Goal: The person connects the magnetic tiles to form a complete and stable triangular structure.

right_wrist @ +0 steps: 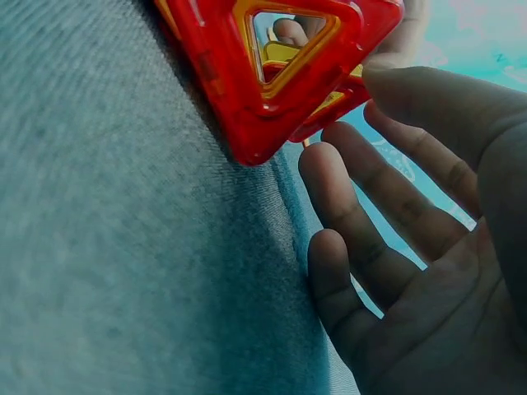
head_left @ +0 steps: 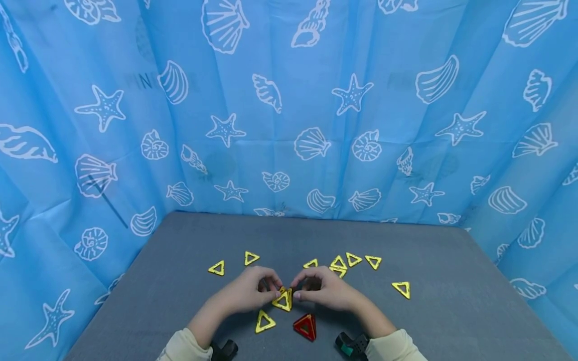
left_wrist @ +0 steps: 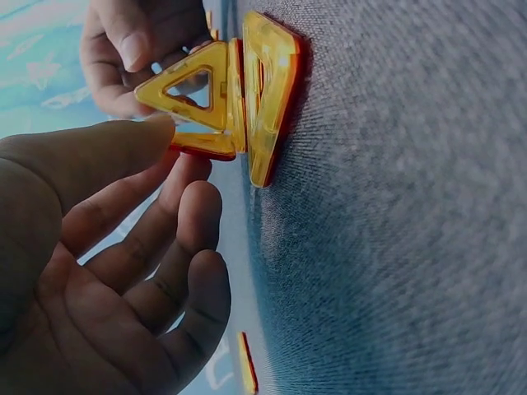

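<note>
In the head view, a small cluster of yellow triangular magnetic tiles [head_left: 282, 302] stands low over the table between both hands. My left hand [head_left: 253, 290] pinches it from the left; the left wrist view shows the thumb [left_wrist: 132, 156] on a tile corner, other fingers loosely curled. From the right, my right hand [head_left: 326, 289] pinches the cluster's edge between thumb and index finger. In the right wrist view its thumb [right_wrist: 428, 103] overlaps the tile edge, which is partly hidden behind a red triangular pyramid [right_wrist: 280, 99]. That pyramid stands just in front of the cluster.
One yellow tile [head_left: 264, 321] lies near the left forearm, with two more, including this tile [head_left: 217, 267], further left. Several yellow tiles [head_left: 353, 259] are spread behind the right hand, and another tile [head_left: 402, 289] lies far right on the grey table [head_left: 451, 321]. A blue shell-patterned curtain [head_left: 289, 120] surrounds it.
</note>
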Available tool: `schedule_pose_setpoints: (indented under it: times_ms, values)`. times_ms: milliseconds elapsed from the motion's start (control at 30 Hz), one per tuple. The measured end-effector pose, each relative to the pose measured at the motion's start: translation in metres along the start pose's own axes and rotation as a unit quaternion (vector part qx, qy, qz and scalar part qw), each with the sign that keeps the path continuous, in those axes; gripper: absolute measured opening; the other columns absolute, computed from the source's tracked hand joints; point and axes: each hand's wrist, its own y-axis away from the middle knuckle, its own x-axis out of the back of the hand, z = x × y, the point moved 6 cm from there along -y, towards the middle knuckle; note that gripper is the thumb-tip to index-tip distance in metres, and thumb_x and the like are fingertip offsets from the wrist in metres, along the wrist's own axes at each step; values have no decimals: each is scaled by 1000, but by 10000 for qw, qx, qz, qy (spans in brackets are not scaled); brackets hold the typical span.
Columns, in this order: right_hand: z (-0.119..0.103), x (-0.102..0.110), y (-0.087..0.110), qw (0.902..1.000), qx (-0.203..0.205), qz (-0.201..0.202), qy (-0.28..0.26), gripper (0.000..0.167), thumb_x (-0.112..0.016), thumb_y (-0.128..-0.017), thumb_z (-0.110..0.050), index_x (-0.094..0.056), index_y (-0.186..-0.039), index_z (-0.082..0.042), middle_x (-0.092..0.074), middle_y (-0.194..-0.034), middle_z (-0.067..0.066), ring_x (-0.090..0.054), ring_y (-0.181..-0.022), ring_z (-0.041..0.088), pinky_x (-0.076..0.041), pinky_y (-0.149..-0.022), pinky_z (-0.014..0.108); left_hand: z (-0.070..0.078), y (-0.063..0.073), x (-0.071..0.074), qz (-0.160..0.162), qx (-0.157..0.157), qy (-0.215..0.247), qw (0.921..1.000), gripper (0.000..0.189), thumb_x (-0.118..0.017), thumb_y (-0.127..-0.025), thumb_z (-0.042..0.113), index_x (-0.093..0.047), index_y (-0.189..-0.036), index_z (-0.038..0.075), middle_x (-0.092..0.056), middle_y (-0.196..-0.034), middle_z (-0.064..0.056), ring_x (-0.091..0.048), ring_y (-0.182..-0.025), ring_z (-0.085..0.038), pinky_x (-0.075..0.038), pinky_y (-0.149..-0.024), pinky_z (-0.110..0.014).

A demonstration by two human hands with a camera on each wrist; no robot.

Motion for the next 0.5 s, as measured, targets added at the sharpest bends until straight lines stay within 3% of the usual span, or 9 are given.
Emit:
schedule_pose_setpoints:
  times_ms: [233, 500]
  values:
    - [-2, -3, 2, 9994, 216, -168, -210, 23, -71, -102, -15, -74, -124, -8, -74, -117, 21, -66, -84, 11, -55, -74, 25, 2, 1, 0, -58, -51, 36, 10000, 5, -74, -100, 16, -76, -105, 16, -72, -91, 3, -66, -76, -14, -52, -68, -28]
    - [-1, -3, 0, 9992, 290, -198, -182, 25, -68, -103, -10, -72, -128, -7, -74, -122, 15, -69, -90, 13, -57, -78, 27, 2, 1, 0, -139, -52, 115, 9998, 7, -73, -101, 17, -76, -107, 17, -73, -96, 5, -67, -80, -13, -54, -71, -29]
